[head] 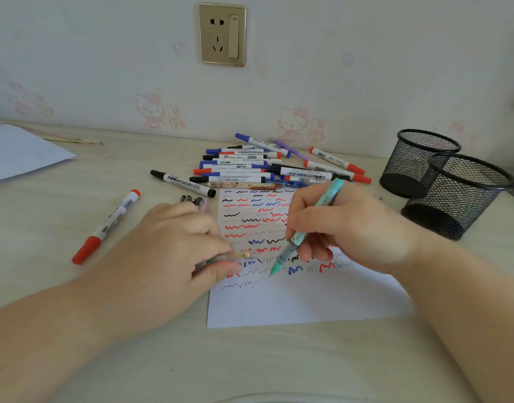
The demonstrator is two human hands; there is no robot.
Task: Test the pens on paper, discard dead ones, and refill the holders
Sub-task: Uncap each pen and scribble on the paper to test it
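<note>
Right hand point(334, 228) gripped a teal pen point(305, 228) in a writing hold, fingers curled round the barrel, nib down on the paper point(308, 301) in the lower rows of squiggles. Pen's long axis ran on a slant: tip pointed down and toward the person's left, back end rose up and away to the right, toward the holders. Left hand point(177, 245) rested at the sheet's left edge, fingers curled and pinching something small and thin with a yellow and green bit showing point(238, 255); looked like a cap or a slim pen, could not tell which.

Progress, judged: testing well along. Sheet carried many rows of black, red and blue squiggles from top down to about the middle; bottom part bare. Pile of markers point(250, 167) lay just beyond the sheet's top edge, mostly side by side with long axes running left-right, a few on the right side angled. 1 black marker point(183, 183) lay apart at the pile's left, on a diagonal. 1 red-capped marker point(104, 228) lay well apart on the desk point(75, 286) to the left, cap end toward the person; possibly a reject, not certain. 2 black mesh holders point(453, 187) stood at right, touching or nearly so, no pens seen in them, so refilling not yet begun. No bin in view.
</note>
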